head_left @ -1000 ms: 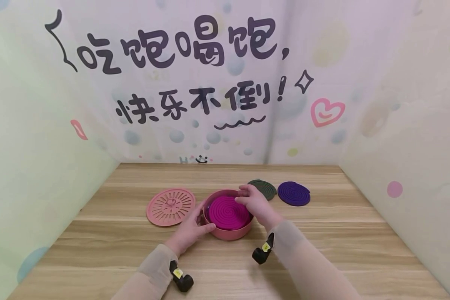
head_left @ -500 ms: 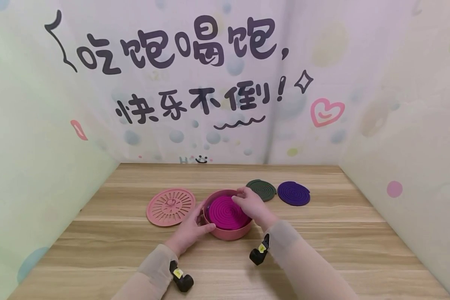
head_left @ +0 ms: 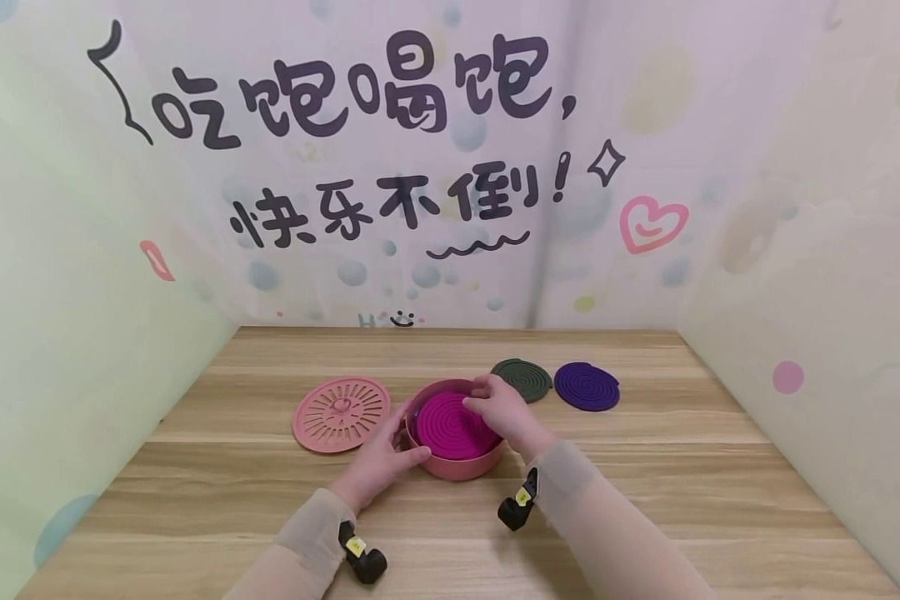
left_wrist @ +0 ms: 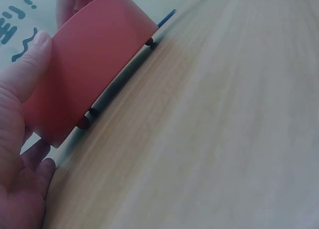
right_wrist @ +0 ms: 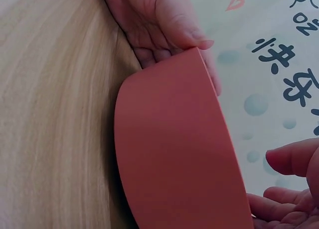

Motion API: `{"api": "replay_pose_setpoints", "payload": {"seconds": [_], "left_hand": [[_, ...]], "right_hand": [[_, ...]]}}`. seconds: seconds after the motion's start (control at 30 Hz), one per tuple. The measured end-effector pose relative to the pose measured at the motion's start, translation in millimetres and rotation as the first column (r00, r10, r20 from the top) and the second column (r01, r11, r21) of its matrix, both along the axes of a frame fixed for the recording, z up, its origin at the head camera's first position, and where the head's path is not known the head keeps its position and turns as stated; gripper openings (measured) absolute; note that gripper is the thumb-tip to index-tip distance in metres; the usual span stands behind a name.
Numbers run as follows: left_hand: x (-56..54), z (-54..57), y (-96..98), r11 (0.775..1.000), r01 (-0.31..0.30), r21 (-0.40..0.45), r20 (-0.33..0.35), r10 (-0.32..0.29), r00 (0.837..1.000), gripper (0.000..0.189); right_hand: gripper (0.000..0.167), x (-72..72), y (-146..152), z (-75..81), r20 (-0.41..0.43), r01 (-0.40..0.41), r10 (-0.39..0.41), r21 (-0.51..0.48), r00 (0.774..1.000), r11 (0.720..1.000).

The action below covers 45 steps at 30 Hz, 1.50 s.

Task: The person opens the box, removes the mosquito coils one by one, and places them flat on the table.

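Observation:
A round pink mosquito coil box (head_left: 461, 469) stands on the table in the head view. Inside lies a magenta mosquito coil (head_left: 456, 429), flat and filling most of the opening. My left hand (head_left: 378, 467) grips the box from the left, thumb at the rim and fingers around the wall; the left wrist view shows fingertips under its lower edge (left_wrist: 94, 64). My right hand (head_left: 513, 412) reaches over the right rim, its thumb above the coil's edge. In the right wrist view, that thumb stands apart from the fingers (right_wrist: 279, 204), which are right at the rim, partly hidden.
A pink slotted lid (head_left: 322, 417) with a small knob lies left of the box. Behind and to the right lie a dark green coil (head_left: 528, 381) and a purple coil (head_left: 587, 387). Printed wall sheets enclose the wooden table (head_left: 450, 550) at back and sides.
My right hand has shifted slightly left and inward over the box, its thumb now further over the magenta coil. The left hand and the box stay where they were.

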<state>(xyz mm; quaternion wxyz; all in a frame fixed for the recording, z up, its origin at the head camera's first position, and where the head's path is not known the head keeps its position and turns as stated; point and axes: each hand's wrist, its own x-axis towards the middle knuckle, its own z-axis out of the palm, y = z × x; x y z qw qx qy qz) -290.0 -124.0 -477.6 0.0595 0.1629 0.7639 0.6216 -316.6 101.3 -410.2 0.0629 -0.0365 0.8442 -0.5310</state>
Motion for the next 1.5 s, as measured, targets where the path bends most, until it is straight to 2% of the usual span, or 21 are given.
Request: {"api": "replay_pose_setpoints", "payload": {"seconds": [0.23,0.73,1.1,1.5], "left_hand": [[0.1,-0.5,-0.8,1.0,-0.006,-0.02,0.016,0.007,1.0,0.088],[-1.1,-0.5,-0.5,1.0,0.001,-0.001,0.015,-0.001,1.0,0.088],[-1.7,-1.4,0.0,1.0,-0.012,-0.023,0.002,0.012,1.0,0.091],[-1.0,-0.4,-0.5,0.999,-0.015,-0.033,0.0,0.015,1.0,0.091]], "right_hand": [[0.044,-0.4,0.8,-2.2,-0.003,0.006,-0.006,-0.015,1.0,1.0],[0.052,-3.0,-0.4,-5.1,-0.017,0.033,-0.035,-0.127,0.999,0.991],[0.051,-4.3,-1.9,-4.2,-0.039,0.066,-0.077,-0.235,0.996,0.97],[0.048,-6.4,-1.1,-8.3,-0.02,0.103,-0.112,-0.265,0.993,0.959]]}}
